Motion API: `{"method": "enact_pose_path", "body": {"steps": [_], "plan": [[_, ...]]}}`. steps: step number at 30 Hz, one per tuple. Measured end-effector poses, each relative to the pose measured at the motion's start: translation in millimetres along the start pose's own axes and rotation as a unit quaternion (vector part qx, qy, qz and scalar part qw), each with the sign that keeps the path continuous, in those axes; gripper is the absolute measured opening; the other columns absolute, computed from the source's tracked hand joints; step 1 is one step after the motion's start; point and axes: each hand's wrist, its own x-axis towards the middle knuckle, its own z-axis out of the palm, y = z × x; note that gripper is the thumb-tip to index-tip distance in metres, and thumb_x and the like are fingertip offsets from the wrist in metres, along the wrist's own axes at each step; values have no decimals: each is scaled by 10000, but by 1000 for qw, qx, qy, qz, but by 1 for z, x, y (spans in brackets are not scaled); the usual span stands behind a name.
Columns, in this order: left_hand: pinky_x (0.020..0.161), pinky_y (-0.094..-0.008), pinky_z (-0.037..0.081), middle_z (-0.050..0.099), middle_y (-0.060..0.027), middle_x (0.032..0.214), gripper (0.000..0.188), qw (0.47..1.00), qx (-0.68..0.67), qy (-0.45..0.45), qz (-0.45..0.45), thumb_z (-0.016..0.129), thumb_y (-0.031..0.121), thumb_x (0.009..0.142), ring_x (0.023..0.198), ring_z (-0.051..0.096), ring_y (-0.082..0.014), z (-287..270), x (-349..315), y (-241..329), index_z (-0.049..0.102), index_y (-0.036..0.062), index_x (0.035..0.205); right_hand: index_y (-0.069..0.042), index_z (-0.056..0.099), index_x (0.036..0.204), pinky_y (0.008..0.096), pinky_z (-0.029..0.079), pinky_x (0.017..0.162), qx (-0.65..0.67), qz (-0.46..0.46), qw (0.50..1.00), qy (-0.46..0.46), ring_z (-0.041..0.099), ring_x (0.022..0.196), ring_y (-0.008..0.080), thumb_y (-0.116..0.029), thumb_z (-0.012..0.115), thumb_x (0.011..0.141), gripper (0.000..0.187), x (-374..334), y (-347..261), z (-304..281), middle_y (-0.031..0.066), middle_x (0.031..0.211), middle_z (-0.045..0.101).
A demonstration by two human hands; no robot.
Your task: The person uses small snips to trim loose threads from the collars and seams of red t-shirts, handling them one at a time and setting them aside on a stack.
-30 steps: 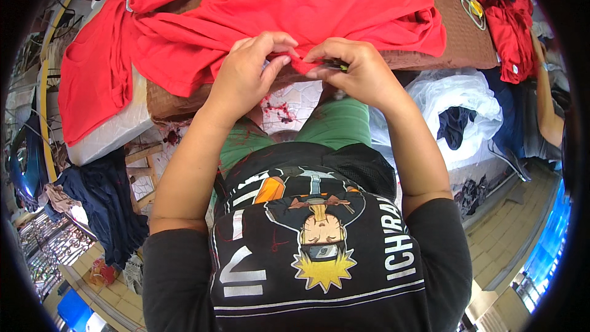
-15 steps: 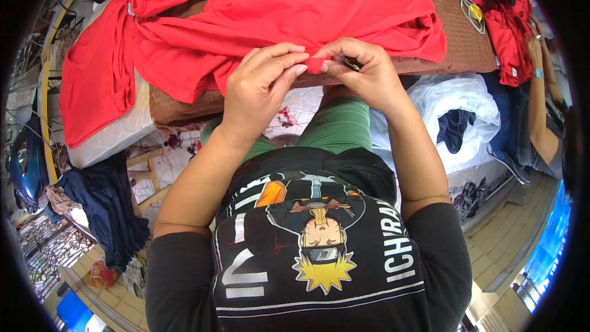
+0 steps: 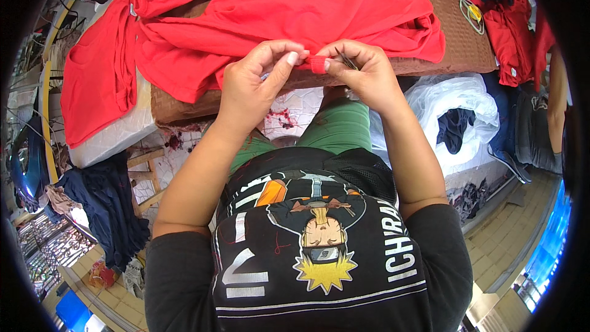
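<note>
At upper centre, a red band (image 3: 318, 64) runs crosswise between left hand (image 3: 258, 77) and right hand (image 3: 369, 74); right fingers pinch it, left grip unclear.

A black cartoon-print T-shirt (image 3: 373, 240) with short sleeves (image 3: 441, 255) tops green shorts (image 3: 341, 126)

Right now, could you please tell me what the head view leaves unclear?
Head view: the dark tool in the right hand is mostly hidden by the fingers.
Head view: whether the left hand pinches the red garment is too small to tell.
Head view: the co-worker's arm is cut off by the dark right rim.
Head view: the navy cloth is partly hidden inside the plastic bag.
</note>
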Motion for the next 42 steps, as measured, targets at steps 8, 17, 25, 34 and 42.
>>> {"method": "enact_pose_path", "body": {"steps": [8, 17, 25, 34, 42], "plan": [[828, -260, 511, 694, -92, 1007, 225, 980, 177, -27, 87, 662, 20, 884, 925, 645, -124, 0, 4, 12, 668, -18, 1106, -20, 693, 1001, 197, 466, 711, 13, 33, 999, -24, 557, 788, 23, -76, 689, 880, 133, 1, 3, -5, -39, 855, 652], [689, -227, 522, 694, -46, 818, 98, 971, 228, -28, 62, 641, 58, 912, 745, 658, -98, -1, 12, 19, 669, -13, 974, -13, 630, 1027, 317, 496, 768, -213, -93, 969, -85, 632, 820, 199, -152, 709, 844, 243, 4, -45, -27, 97, 859, 646], [618, -251, 521, 692, -65, 774, 107, 975, 211, -22, 61, 651, 93, 904, 684, 670, -126, 2, 13, 18, 664, 11, 971, 13, 624, 999, 338, 506, 724, -383, -159, 892, -179, 662, 814, 259, -112, 701, 843, 214, 21, -63, -32, 131, 897, 655], [828, -304, 467, 659, -120, 1081, 278, 951, 208, -118, 195, 587, 245, 959, 947, 598, -170, -19, 18, 52, 719, 21, 863, -16, 612, 978, 375, 503, 703, -435, -188, 860, -189, 648, 796, 313, -83, 707, 790, 221, 16, -79, -32, 142, 862, 643], [857, -334, 418, 659, -120, 999, 533, 961, 125, -68, 236, 415, 362, 1027, 954, 553, -188, -48, 7, 93, 696, -17, 781, 18, 589, 1056, 309, 519, 694, -552, -147, 810, -133, 661, 836, 225, -36, 679, 832, 247, 5, -135, -71, 112, 950, 649]]}}
